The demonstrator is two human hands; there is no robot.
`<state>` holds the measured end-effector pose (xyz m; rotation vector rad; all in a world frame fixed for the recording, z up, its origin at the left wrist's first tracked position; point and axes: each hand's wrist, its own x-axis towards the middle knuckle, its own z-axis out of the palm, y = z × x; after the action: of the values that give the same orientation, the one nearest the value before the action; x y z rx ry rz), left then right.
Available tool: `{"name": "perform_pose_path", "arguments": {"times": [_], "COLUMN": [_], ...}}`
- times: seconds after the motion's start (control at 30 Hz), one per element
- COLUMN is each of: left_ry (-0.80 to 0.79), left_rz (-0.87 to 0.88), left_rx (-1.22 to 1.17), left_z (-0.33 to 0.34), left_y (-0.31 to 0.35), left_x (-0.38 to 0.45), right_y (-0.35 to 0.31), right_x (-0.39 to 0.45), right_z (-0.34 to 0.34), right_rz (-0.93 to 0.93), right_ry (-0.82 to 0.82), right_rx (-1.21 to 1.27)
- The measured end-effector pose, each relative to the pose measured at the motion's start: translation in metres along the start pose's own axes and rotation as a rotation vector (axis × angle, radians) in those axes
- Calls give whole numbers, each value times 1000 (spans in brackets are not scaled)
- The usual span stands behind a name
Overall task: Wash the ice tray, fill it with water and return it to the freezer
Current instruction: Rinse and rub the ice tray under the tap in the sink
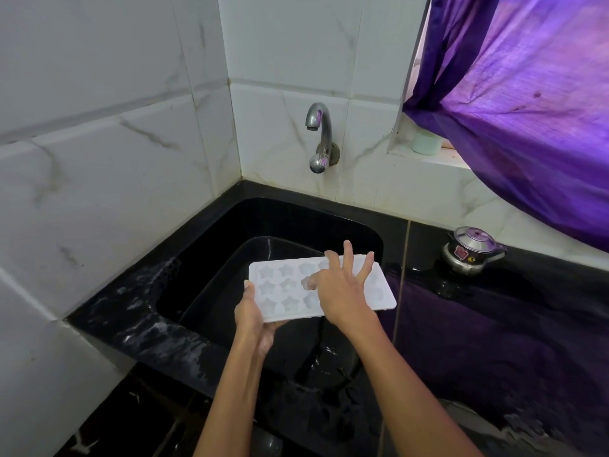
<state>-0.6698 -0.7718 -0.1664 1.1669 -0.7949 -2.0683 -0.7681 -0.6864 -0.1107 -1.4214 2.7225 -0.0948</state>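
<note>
A white ice tray point(286, 291) with star-shaped cups is held level over the black sink point(230, 225). My left hand point(252, 316) grips its near left corner, thumb on top and fingers underneath. My right hand point(342, 288) lies on top of the tray with fingers spread, the thumb dipping into one of the cups. The steel tap point(318, 127) on the back wall shows no running water.
A small steel kettle point(471, 252) stands on the black counter to the right of the sink. A purple curtain point(527, 103) hangs over the window ledge, where a pale green container point(426, 143) sits. White tiled walls close in the left and back.
</note>
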Motion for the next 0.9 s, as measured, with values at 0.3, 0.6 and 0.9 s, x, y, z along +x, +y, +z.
{"name": "perform_pose_path", "arguments": {"times": [0.3, 0.6, 0.9], "left_ry": [6, 10, 13], "left_rz": [10, 20, 11], "left_rx": [5, 3, -25], "left_z": [1, 1, 2], "left_y": [1, 2, 2], "left_x": [-2, -4, -1], "right_y": [-1, 0, -15], "right_x": [0, -3, 7], "right_z": [-4, 4, 1], "right_rz": [-10, -41, -114], "right_ry": [-17, 2, 96], "right_rx": [2, 28, 87]}}
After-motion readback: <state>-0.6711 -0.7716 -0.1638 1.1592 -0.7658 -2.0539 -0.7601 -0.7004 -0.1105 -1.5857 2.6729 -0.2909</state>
